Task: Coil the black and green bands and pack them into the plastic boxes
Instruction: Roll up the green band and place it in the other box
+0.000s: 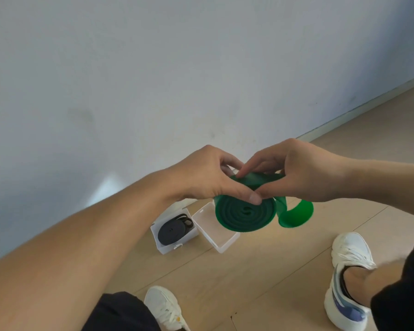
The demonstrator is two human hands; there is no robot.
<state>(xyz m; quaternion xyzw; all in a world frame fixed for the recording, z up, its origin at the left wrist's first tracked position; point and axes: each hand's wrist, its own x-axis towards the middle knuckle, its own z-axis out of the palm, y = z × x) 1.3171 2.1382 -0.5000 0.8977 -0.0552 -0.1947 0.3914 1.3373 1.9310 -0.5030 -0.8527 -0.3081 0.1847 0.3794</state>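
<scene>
A green band wound into a flat coil is held in the air above the floor. My left hand grips the coil from the left, thumb pressed on its face. My right hand pinches the band's top edge from the right; a loose green tail loops out below that hand. On the floor beneath, a black band lies coiled inside one white plastic box. Right beside it stands a second white plastic box with nothing seen inside; the green coil hides part of it.
The boxes stand on a light wooden floor close to a pale blue wall. My two feet in white sneakers, the left and the right, rest on the floor at the bottom of the view.
</scene>
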